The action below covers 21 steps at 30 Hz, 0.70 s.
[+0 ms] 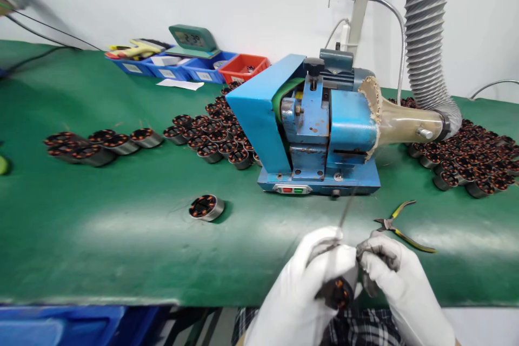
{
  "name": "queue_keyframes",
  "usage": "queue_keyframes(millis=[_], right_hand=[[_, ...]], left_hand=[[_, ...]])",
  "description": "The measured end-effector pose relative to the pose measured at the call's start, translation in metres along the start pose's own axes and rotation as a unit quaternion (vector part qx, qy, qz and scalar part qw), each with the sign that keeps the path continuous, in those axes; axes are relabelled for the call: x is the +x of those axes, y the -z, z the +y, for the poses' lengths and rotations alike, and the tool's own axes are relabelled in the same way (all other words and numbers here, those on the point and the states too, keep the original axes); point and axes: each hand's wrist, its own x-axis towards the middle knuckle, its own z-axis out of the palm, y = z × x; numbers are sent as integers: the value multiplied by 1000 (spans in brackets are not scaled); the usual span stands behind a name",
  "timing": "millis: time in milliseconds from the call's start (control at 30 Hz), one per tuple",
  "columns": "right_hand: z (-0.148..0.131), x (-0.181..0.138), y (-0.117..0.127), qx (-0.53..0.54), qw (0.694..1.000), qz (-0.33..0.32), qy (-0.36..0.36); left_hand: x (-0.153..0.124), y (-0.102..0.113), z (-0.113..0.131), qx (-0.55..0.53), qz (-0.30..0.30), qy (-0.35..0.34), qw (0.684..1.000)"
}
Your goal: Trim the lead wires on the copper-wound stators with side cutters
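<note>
My left hand [320, 267], in a white glove, is closed around a motor stator [339, 293] near the table's front edge. The stator's dark end with copper windings faces down toward me. Thin blurred strands [347, 210] rise above the left fingers. Just to the right, my right hand [383, 262], also gloved and dark at the fingertips, pinches beside the stator's side; what lies between its fingers is hidden. Behind the right hand, diagonal cutters [389, 224] with yellow-green handles lie spread on the table. One single stator [206, 208] stands apart on the left.
A blue grinding machine [310, 135] stands ahead, joined to a grey suction hose [430, 38]. Stators crowd its left side [217, 135] and right side [470, 157]; several more [93, 146] sit far left. Blue bins [208, 67], a red bin [243, 67] and a clock [192, 38] line the back.
</note>
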Motion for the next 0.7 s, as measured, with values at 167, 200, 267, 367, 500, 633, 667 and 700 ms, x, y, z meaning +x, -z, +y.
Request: queue_keyframes(millis=[167,200,267,367,500,633,667,700], right_hand=[[3,-2,-6,-86,990,111,14],[5,-1,-7,-106,987,118,14],[11,2,-8,-105,992,71,-21],[26,12,-10,-86,993,-43,-68],[37,26,-8,-162,980,-107,-33],[28,34,11,-285,944,-156,52],[27,36,22,-312,932,-170,69],[26,37,34,-333,922,-182,80]], left_hand=[[8,0,0,-109,-76,27,991],[7,-4,-3,-65,-55,15,996],[4,-16,-13,47,15,-17,999],[0,-34,-34,156,73,-47,984],[2,-41,-51,167,48,-7,985],[5,-33,-52,151,4,36,988],[5,-31,-52,148,-3,43,988],[4,-30,-52,145,-8,50,988]])
